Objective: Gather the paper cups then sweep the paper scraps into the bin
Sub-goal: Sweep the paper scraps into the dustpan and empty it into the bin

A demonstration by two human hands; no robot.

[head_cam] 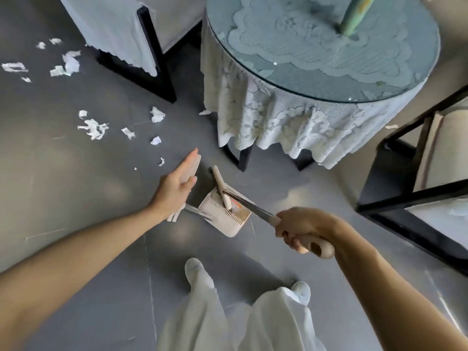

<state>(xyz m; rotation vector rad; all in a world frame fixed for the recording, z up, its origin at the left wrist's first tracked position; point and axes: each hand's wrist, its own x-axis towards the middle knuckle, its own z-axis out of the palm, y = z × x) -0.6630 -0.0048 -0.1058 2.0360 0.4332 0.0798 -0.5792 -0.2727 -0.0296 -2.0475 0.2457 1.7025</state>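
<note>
White paper scraps lie scattered over the grey floor at the left, with more scraps farther back. My right hand grips the beige handle of a long-shafted dustpan, which rests on the floor between my hands. A beige broom part lies in the pan. My left hand holds a pale broom handle between its thumb and straight fingers, just left of the pan. No paper cups and no bin are in view.
A round table with a lace cloth and a glass top stands just beyond the dustpan. A cloth-covered chair is at the back left, and a black-framed chair is at the right. My feet stand below the pan.
</note>
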